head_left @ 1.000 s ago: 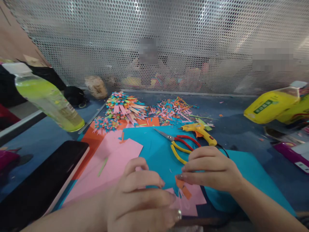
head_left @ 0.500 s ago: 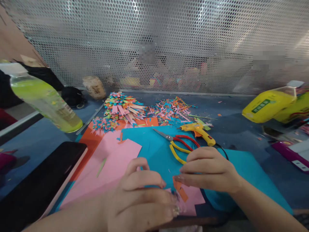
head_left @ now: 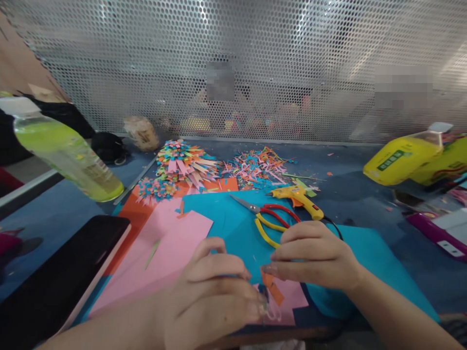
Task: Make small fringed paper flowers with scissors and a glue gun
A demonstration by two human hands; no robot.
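Near the table's front edge, my left hand [head_left: 219,291] is closed, its thumb and fingertips pinching a small bundle of paper strips [head_left: 273,311], part pink and part dark blue, mostly hidden by the fingers. My right hand [head_left: 314,255] is beside it with fingers curled, the tips closed at the upper end of an orange paper strip [head_left: 276,293]. Pink paper [head_left: 295,294] lies below both hands. Just beyond the right hand are scissors [head_left: 265,214] with red and yellow handles, slightly spread, and a yellow glue gun [head_left: 297,194], both on blue paper [head_left: 226,218].
Behind stand a cone of folded multicoloured paper [head_left: 182,163] and a heap of paper scraps [head_left: 257,165]. A black phone [head_left: 69,277] and a green drink bottle [head_left: 69,150] are at left, yellow bottles [head_left: 397,158] at right. A perforated metal screen [head_left: 255,48] closes the back.
Both hands keep almost the same pose and grip. The whole view shifts very slightly; no object has visibly been moved.
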